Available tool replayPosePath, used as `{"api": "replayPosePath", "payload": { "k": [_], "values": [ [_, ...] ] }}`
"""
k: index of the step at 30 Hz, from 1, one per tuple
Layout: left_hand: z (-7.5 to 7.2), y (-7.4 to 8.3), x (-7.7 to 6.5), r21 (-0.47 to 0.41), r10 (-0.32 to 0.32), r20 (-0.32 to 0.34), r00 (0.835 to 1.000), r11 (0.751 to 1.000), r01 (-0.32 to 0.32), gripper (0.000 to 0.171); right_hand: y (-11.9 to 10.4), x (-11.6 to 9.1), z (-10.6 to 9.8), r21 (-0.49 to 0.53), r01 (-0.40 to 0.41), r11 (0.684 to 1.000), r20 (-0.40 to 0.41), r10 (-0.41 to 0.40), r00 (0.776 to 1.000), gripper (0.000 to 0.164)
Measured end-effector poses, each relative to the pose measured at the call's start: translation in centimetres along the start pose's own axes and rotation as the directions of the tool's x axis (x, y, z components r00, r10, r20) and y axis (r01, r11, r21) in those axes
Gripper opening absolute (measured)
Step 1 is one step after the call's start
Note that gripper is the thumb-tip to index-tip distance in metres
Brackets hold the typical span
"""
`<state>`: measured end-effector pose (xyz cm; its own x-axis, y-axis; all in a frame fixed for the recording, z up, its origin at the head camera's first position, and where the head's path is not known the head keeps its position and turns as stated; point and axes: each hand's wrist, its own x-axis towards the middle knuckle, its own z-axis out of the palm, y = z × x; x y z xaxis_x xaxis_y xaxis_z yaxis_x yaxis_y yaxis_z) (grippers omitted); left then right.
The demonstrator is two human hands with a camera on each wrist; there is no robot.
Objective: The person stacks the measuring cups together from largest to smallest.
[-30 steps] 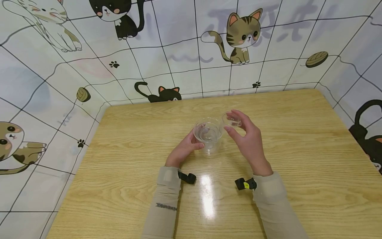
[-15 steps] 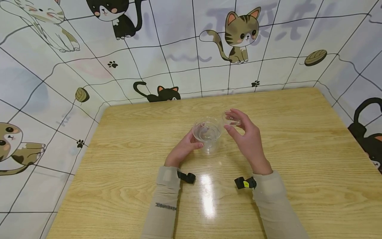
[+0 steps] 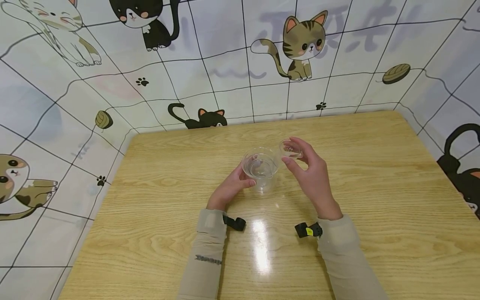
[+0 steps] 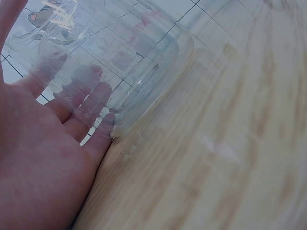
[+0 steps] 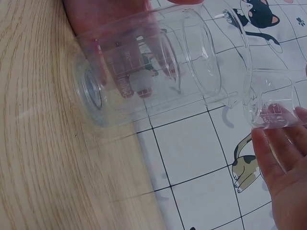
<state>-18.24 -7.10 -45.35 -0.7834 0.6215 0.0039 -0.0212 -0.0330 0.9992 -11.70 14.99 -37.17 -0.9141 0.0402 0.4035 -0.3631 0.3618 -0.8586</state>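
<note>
A large clear glass beaker (image 3: pixel 261 166) with clear liquid in it stands on the wooden table. My left hand (image 3: pixel 232 185) holds its side, thumb in front and fingers round the far side. In the left wrist view those fingers (image 4: pixel 93 96) show through the glass (image 4: pixel 139 57). My right hand (image 3: pixel 314 177) pinches a small clear beaker (image 3: pixel 291 149) between thumb and fingertips, tilted, just right of the large beaker's rim. White markings show on the large beaker (image 5: pixel 139 72) in the right wrist view, where the small beaker (image 5: pixel 271 98) overlaps its rim.
The wood-grain table (image 3: pixel 161 187) meets a white tiled-pattern backdrop (image 3: pixel 228 41) with cartoon cats at the back and sides. Each wrist carries a small black camera on a strap, the left camera (image 3: pixel 235 223) and the right camera (image 3: pixel 307 230).
</note>
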Motion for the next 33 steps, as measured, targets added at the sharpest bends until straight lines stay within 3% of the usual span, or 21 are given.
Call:
{"api": "replayPosePath", "payload": {
  "k": [6, 11, 17, 19, 33],
  "values": [
    [-0.4, -1.4, 0.5, -0.005, 0.006, -0.021, 1.000, 1.000, -0.006, 0.075, 0.0, 0.0, 0.0, 0.005, 0.004, 1.000, -0.006, -0.004, 1.000, 0.048],
    [-0.5, -2.1, 0.6, 0.023, 0.025, -0.027, 0.999, 0.999, -0.024, 0.076, 2.0, 0.2, 0.2, -0.005, 0.005, 1.000, -0.007, -0.005, 1.000, 0.049],
    [-0.1, -0.7, 0.2, 0.017, -0.001, -0.013, 1.000, 1.000, 0.001, 0.075, 3.3, 0.3, 0.3, -0.012, 0.009, 1.000, -0.012, -0.009, 1.000, 0.049],
    [0.1, 0.0, 0.0, 0.010, -0.009, -0.003, 1.000, 1.000, 0.009, 0.074, 3.2, 0.3, 0.3, -0.014, 0.004, 1.000, -0.010, -0.004, 1.000, 0.049],
    [0.2, 0.2, -0.1, 0.003, 0.000, -0.016, 1.000, 1.000, 0.000, 0.083, -0.3, 0.0, -0.1, -0.006, -0.014, 1.000, -0.007, 0.014, 1.000, 0.046]
  ]
}}
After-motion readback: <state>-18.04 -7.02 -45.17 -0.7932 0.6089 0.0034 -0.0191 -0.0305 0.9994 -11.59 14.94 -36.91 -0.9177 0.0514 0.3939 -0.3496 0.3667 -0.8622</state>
